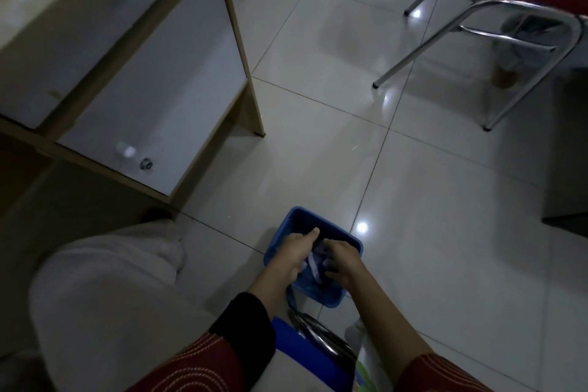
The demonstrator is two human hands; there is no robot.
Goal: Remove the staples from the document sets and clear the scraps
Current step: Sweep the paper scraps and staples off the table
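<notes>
A small blue bin [345, 239] stands on the tiled floor below me. Both my hands reach into it. My left hand [294, 251] lies over the bin's left side with its thumb stretched out. My right hand [342, 256] is curled over the right side. Between them sits a pale paper scrap [313, 266], and both hands seem to touch it. The light is dim, so which hand grips the scrap is unclear. No stapled documents or staple remover show in view.
A wooden desk [241, 41] with white drawer fronts stands at the left. A chrome-legged chair [477, 32] with a red seat is at the upper right. My knee in pale cloth [105, 289] fills the lower left. A blue object and metal parts [305, 347] lie under my arms.
</notes>
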